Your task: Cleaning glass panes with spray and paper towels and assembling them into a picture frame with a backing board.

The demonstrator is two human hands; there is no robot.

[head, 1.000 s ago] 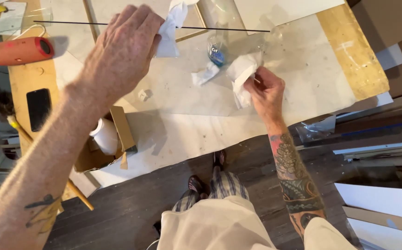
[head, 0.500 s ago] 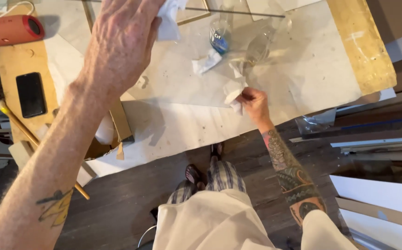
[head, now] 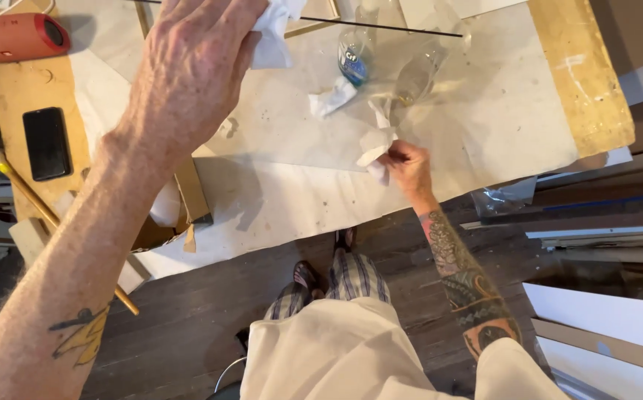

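Head view: a pane of clear glass (head: 440,111) is being wiped over a paper-covered table (head: 277,207). A crumpled white paper towel (head: 273,33) is being clenched under the closed fingers of the left hand (head: 188,74); a second soft wad (head: 375,144) is being pinched just beyond the right hand (head: 408,164). A plastic spray bottle (head: 355,55) is lying beyond the right fingers. Firm, even strokes are judged to be called for next.

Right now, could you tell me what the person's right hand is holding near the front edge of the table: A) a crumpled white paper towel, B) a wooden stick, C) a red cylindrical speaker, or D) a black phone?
A: the right hand pinches a crumpled white paper towel over the paper-covered table, while the black phone, red speaker and wooden stick lie far off on the left.
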